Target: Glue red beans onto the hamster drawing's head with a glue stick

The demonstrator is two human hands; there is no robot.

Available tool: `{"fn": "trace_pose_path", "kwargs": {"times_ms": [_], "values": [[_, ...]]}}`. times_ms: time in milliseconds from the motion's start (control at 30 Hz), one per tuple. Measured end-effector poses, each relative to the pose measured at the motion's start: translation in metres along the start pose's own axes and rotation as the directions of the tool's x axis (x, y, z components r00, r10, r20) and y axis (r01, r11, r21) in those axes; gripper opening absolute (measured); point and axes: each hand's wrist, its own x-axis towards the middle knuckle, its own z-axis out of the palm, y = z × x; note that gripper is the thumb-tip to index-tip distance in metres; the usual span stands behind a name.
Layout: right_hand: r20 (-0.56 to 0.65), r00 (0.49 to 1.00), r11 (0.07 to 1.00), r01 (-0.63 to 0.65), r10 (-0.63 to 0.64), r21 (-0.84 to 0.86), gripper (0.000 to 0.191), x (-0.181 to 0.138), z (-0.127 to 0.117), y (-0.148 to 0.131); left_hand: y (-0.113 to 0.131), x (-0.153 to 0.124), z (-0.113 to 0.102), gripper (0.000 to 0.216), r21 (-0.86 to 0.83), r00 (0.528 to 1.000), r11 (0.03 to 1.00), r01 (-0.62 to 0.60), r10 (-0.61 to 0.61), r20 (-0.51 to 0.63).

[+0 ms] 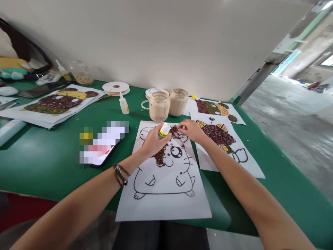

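Left hand [153, 141]: curled shut around a glue bottle [163, 131], nozzle end toward the sheet; kept close over the drawing, probably so that glue lands just where beans go.
Right hand [191, 130]: thumb and forefinger pinched over the red beans [173, 131] at the top of the head outline; whether a bean sits in the pinch cannot be told, too small.
Sheet [166, 194]: white paper with a hamster outline, flat on the green table [52, 163], square to the body; lower half bare, easy to reach.
Beans: dark red patch beside the eye and down the left cheek, touching the left hand's underside.
Jars [159, 106]: two, pale contents, just behind the sheet, within arm's reach as stock.
Second bottle [124, 104]: upright, left of the jars, apart from both hands.
Phone [104, 147]: left of the sheet, screen up, clear of the work.
Finished pictures [221, 133]: bean-filled sheets to the right and far left, likely set aside flat to dry.
Tape rolls [116, 87]: near the wall, behind the bottle.
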Motion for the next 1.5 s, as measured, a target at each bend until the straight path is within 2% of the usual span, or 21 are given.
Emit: {"fn": "trace_pose_path", "kwargs": {"times_ms": [267,500,567,700,833,1067,1300,1400,1500], "values": [[0.081,0.995,0.998,0.063,-0.064,0.017,0.019,-0.001,-0.005,-0.001,0.000,0.000,-0.001,0.013,0.043,1.000,0.999,-0.020,0.020,-0.010],[0.092,0.995,0.999,0.030,-0.031,0.019,0.009,-0.002,-0.006,0.000,0.000,0.000,0.000,0.013,0.049,0.999,0.998,-0.031,0.031,-0.011],[0.085,0.996,1.000,0.009,-0.009,0.007,0.009,-0.002,-0.008,0.002,0.000,0.000,0.000,0.013,0.046,1.000,0.999,-0.026,0.027,-0.006],[0.046,0.999,0.999,0.001,0.001,-0.043,0.024,-0.004,-0.012,0.004,0.001,-0.001,-0.001,0.014,0.057,1.000,0.998,-0.017,0.017,0.003],[-0.018,1.000,0.999,0.010,-0.010,0.035,0.005,-0.004,-0.011,0.002,0.001,-0.001,-0.001,0.015,0.079,1.000,0.997,-0.020,0.020,0.000],[-0.009,0.992,0.988,0.128,-0.128,0.089,0.009,-0.001,0.002,0.002,0.003,-0.001,-0.001,0.013,0.100,1.000,0.995,-0.020,0.021,-0.004],[-0.034,0.992,0.987,0.126,-0.123,0.104,0.009,-0.001,-0.001,0.000,0.003,-0.001,-0.001,0.011,0.096,1.000,0.995,-0.027,0.027,0.001],[-0.073,0.997,0.967,0.054,-0.037,0.249,0.005,-0.004,-0.015,-0.009,0.001,0.000,-0.001,0.008,0.125,0.998,0.990,-0.061,0.063,-0.011],[-0.084,0.996,0.864,0.012,0.035,0.504,0.009,-0.009,-0.035,-0.025,0.000,0.000,-0.001,0.009,0.153,0.997,0.985,-0.083,0.083,0.004]]}}
